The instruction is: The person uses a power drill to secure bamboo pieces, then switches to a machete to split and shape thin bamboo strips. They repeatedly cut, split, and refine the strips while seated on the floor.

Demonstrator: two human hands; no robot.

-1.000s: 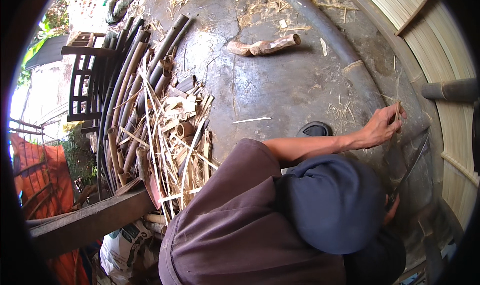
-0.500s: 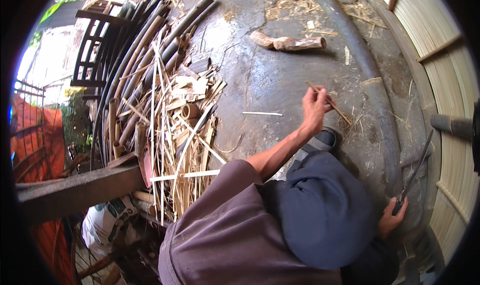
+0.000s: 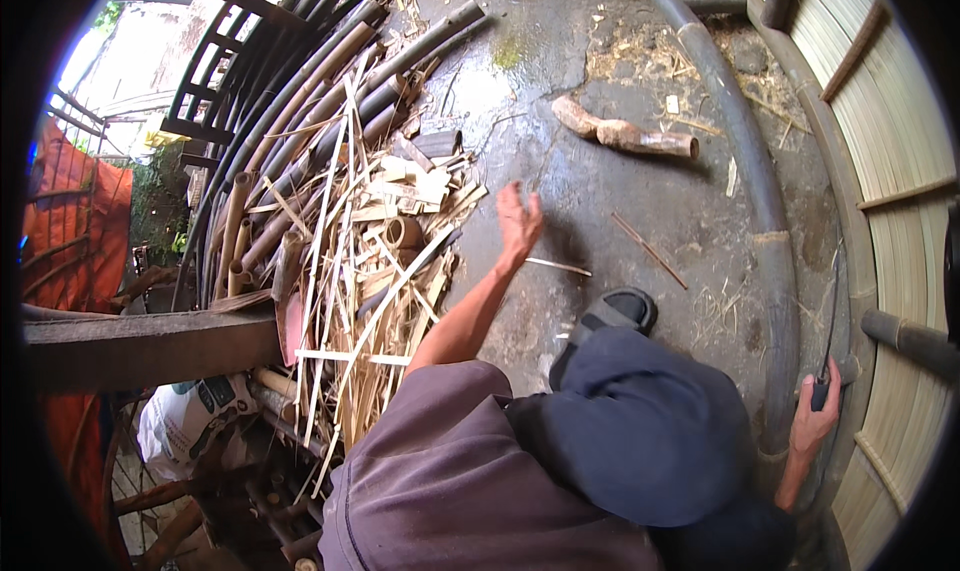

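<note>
My left hand (image 3: 520, 223) is stretched out over the floor with its fingers apart and holds nothing. It is nearest to a pale thin strip (image 3: 560, 267) and the edge of the wood scraps. A thin brown stick (image 3: 650, 251) lies on the floor to its right, in front of my sandalled foot (image 3: 605, 326). At the far right, my right hand (image 3: 812, 416) is closed round the black handle of a long knife (image 3: 831, 316). Its thin dark blade points away from me, beside the slatted bamboo panel.
On the left lie bamboo poles (image 3: 300, 101) and a heap of split strips and scraps (image 3: 400, 221). A wooden beam (image 3: 150, 351) juts in from the left. Ahead lies a crooked branch piece (image 3: 625, 134). A long dark pole (image 3: 735, 121) runs beside the bamboo panel (image 3: 890, 121).
My left hand has let go of the brown stick, which now lies on the floor, and has moved left with its fingers opened. My right hand still holds the knife. The view has shifted.
</note>
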